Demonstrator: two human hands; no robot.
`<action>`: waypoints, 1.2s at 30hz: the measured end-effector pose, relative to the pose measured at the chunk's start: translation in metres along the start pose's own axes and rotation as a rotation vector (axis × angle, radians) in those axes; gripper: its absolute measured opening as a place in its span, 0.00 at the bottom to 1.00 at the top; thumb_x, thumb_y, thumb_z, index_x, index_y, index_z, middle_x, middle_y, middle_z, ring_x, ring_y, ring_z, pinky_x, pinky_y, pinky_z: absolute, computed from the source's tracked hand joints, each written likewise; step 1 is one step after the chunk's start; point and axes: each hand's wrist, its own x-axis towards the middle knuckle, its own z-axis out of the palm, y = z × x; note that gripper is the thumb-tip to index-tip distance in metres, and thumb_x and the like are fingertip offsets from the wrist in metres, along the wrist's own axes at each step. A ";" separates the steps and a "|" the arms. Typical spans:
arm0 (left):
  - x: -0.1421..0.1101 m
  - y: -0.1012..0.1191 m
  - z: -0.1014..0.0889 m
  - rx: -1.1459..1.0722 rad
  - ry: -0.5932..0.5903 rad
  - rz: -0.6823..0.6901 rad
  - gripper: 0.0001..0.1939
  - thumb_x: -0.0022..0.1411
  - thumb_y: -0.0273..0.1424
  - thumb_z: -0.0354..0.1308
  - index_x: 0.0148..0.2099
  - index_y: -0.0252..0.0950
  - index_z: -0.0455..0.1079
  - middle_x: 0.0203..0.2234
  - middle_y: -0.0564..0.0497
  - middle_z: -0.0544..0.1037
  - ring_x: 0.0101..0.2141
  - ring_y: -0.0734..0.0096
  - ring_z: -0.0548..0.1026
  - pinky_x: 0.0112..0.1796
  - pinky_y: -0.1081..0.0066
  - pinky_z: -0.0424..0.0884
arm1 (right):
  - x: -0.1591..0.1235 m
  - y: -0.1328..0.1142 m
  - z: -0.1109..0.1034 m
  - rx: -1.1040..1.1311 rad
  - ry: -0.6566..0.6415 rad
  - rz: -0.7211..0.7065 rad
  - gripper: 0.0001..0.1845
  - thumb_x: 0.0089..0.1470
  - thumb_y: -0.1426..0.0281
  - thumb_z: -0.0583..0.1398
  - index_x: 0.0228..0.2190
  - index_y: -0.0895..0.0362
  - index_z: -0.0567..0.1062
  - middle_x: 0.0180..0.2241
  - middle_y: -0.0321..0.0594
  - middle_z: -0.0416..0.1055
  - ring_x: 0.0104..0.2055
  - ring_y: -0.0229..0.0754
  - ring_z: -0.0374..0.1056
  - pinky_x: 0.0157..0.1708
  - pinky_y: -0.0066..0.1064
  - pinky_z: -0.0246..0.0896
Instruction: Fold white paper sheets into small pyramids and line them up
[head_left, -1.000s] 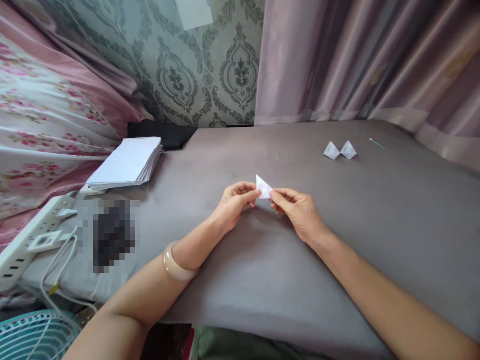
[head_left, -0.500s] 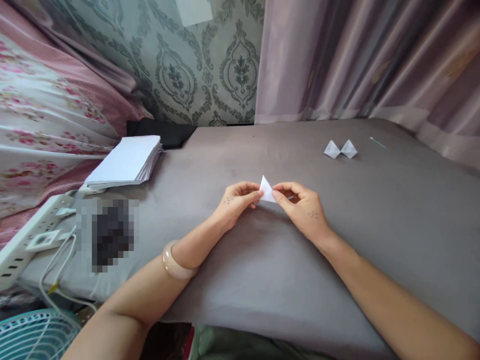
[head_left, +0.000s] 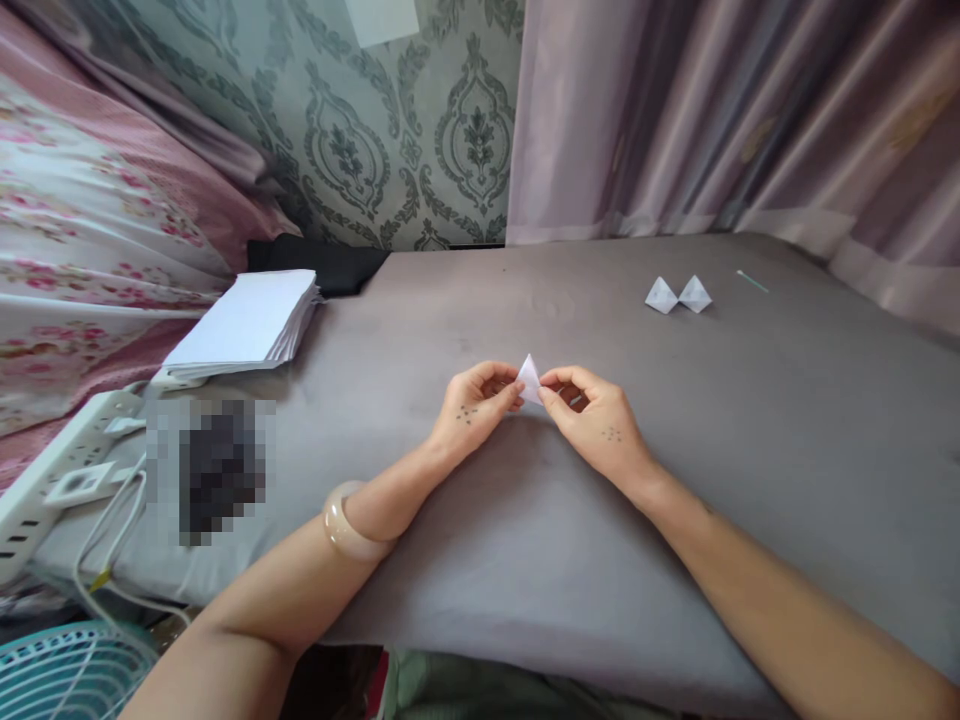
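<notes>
A small white folded paper (head_left: 529,377), pointed at the top, is held between my two hands above the grey cloth surface (head_left: 480,540). My left hand (head_left: 480,402) pinches its left side between thumb and fingers. On the right side, my right hand (head_left: 592,412) pinches it the same way. The fingers cover the paper's lower side corners. Farther back to the right, two white folded paper pieces (head_left: 661,296) lie side by side, their near corners meeting.
A stack of white paper (head_left: 244,320) lies at the left, before a black flat item (head_left: 322,265). A power strip (head_left: 67,470) with cables and a teal fan (head_left: 71,665) are at the left edge. A thin stick (head_left: 752,281) lies at the back right.
My right hand has shifted slightly left, closer to my left hand. The folded paper has turned a little and now stands more evenly, its tip pointing up. The view has moved slightly.
</notes>
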 end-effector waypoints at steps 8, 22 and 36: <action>-0.003 -0.004 0.001 0.153 -0.037 0.090 0.11 0.55 0.34 0.64 0.38 0.32 0.72 0.27 0.50 0.76 0.28 0.73 0.75 0.34 0.71 0.72 | 0.004 0.002 -0.003 0.179 -0.116 0.180 0.16 0.49 0.58 0.63 0.34 0.57 0.77 0.34 0.41 0.76 0.35 0.41 0.68 0.37 0.34 0.61; 0.000 0.011 -0.009 -0.278 -0.411 -0.306 0.18 0.57 0.43 0.62 0.30 0.31 0.69 0.19 0.55 0.68 0.16 0.85 0.63 0.16 0.80 0.53 | 0.016 -0.001 -0.038 0.480 -0.639 0.366 0.18 0.50 0.55 0.64 0.35 0.56 0.77 0.17 0.27 0.57 0.17 0.27 0.47 0.15 0.24 0.38; 0.000 0.017 -0.017 -0.229 -0.606 -0.389 0.17 0.55 0.41 0.65 0.38 0.34 0.67 0.23 0.53 0.76 0.17 0.78 0.73 0.15 0.81 0.60 | 0.017 -0.006 -0.048 0.396 -0.838 0.297 0.18 0.55 0.52 0.59 0.34 0.56 0.71 0.23 0.31 0.70 0.19 0.28 0.62 0.15 0.20 0.52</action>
